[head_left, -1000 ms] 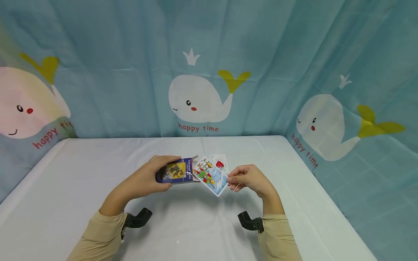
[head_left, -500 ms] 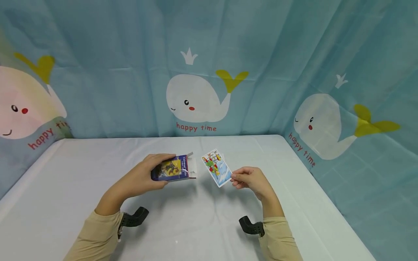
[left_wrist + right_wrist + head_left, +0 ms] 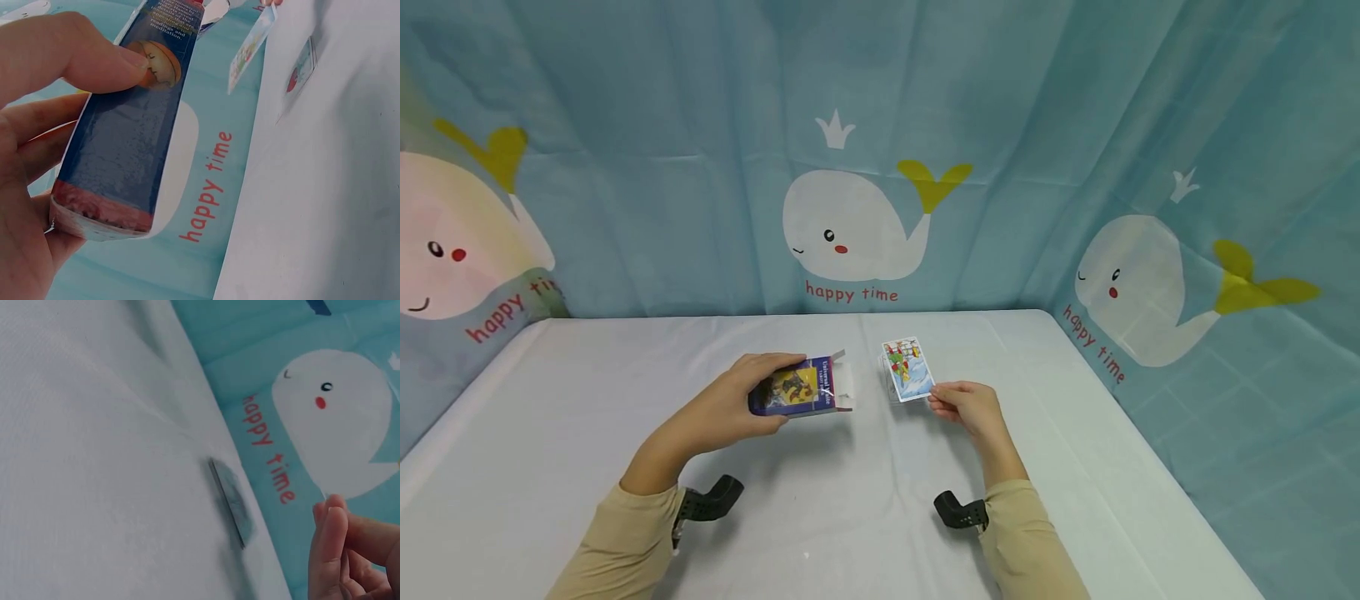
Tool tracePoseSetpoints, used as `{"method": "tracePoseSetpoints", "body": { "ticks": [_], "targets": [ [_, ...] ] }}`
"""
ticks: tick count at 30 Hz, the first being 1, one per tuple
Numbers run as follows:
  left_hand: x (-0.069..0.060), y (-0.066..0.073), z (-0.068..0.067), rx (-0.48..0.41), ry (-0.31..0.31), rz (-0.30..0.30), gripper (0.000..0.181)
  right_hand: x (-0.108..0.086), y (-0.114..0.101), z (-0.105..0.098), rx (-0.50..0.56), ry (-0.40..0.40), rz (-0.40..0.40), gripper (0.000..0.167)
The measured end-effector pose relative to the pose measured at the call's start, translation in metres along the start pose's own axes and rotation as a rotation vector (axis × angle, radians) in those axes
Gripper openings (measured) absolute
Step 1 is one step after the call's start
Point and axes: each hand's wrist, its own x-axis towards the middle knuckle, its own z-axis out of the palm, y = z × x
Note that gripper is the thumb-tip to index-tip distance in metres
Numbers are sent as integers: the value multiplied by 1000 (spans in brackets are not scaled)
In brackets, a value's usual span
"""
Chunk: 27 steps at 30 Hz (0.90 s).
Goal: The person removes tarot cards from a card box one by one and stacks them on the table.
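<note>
Card (image 3: 910, 368), pinched at its near right corner by the right hand (image 3: 966, 407), was raised above the table (image 3: 850, 517) toward the far edge, its long axis running away from the person and leaning left. It largely hid a low card stack (image 3: 302, 74) in the head view; the left wrist view showed the gap between them. The left hand (image 3: 737, 402) gripped a blue box (image 3: 796, 387), covering one end; the box lay crosswise, its open flap (image 3: 844, 383) facing the table's right edge.
</note>
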Motion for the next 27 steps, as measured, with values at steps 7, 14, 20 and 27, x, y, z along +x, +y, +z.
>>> {"method": "tracePoseSetpoints", "body": {
  "ticks": [7,14,20,27],
  "targets": [
    [0,1,1,3,-1,6,72,9,6,10,51,78,24,23],
    [1,2,2,8,-1,8,72,13,7,19,86,104,35,25],
    [2,2,3,13,-1,6,72,15,8,26,88,110,58,22],
    [2,2,5,10,-5,3,72,16,12,28,77,123,87,21]
  ]
}}
